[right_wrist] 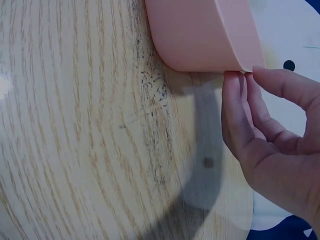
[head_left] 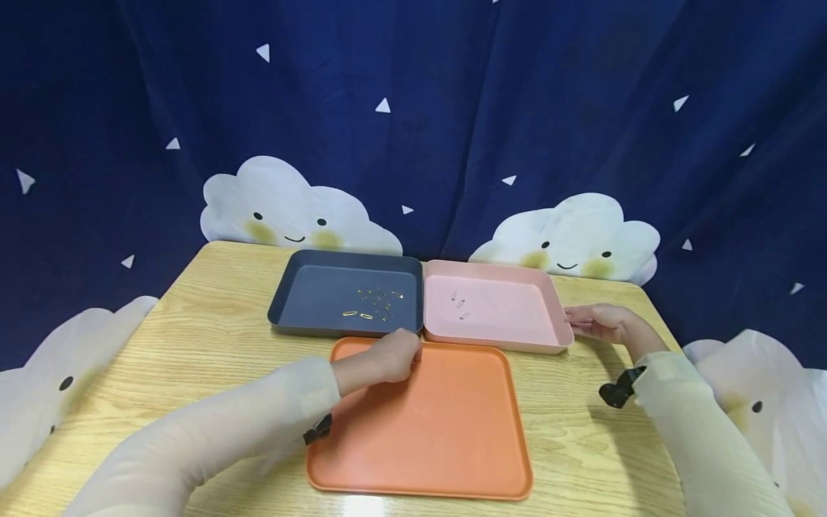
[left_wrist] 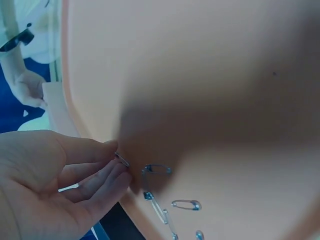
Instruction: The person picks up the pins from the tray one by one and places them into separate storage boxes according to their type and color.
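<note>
My left hand (head_left: 395, 355) is over the back left part of the orange tray (head_left: 446, 431). In the left wrist view its thumb and fingertips pinch a small silver safety pin (left_wrist: 122, 160). Several more safety pins (left_wrist: 187, 205) lie on the tray just beyond the fingertips; in the head view the hand hides them. At the right end of the pink tray (head_left: 559, 332), my right hand (head_left: 604, 322) touches the outer wall with its extended fingertips. Its thumb tip is at the rim in the right wrist view, and nothing is seen held in that hand.
A dark blue tray (head_left: 291, 287) with several gold safety pins (head_left: 367, 316) stands behind the orange one, side by side with the pink tray. Silver safety pins (head_left: 461, 304) lie in the pink tray. A blue curtain (head_left: 439, 129) hangs behind the wooden table (head_left: 213, 323).
</note>
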Motion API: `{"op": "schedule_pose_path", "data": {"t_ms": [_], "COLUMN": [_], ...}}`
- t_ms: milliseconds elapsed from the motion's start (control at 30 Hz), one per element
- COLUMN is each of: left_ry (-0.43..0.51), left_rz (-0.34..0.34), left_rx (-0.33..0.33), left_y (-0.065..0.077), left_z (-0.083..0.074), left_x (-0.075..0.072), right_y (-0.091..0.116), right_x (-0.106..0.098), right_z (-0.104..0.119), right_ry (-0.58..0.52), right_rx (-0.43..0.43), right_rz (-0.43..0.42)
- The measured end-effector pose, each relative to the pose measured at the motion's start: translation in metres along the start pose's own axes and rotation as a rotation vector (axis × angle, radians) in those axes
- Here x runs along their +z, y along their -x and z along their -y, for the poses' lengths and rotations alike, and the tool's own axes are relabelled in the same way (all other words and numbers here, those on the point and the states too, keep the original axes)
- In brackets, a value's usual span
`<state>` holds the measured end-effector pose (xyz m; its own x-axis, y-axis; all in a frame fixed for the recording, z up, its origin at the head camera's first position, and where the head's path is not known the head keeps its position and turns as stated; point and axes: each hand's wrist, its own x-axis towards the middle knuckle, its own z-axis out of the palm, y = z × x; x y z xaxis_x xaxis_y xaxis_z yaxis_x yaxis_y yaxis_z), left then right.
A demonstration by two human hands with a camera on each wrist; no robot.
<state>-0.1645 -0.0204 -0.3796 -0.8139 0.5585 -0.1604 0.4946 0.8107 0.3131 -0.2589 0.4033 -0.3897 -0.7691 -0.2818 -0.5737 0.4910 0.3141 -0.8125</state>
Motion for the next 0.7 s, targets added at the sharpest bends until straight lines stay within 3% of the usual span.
{"op": "schedule_pose_path", "data": {"t_ms": [200, 500, 700], "left_ry": [-0.016, -0.017, 0.093], "left_rz": [-0.043, 0.022, 0.086], "left_rx": [-0.051, -0.058, -0.087], "left_y": [-0.0008, -0.0012, -0.0022], "left_z": [0.0010, -0.0023, -0.0037], "left_x": [0.0060, 0.0093, 0.0079], "right_y": [0.0004, 0.0018, 0.0003], "right_x": [-0.0003, -0.0008, 0.0017], "right_z": [-0.0020, -0.0019, 0.0005], "right_ry": [-0.036, -0.036, 0.006], "right_rx": [-0.004, -0.014, -0.010], "right_rz": [0.003, 0.006, -0.029]}}
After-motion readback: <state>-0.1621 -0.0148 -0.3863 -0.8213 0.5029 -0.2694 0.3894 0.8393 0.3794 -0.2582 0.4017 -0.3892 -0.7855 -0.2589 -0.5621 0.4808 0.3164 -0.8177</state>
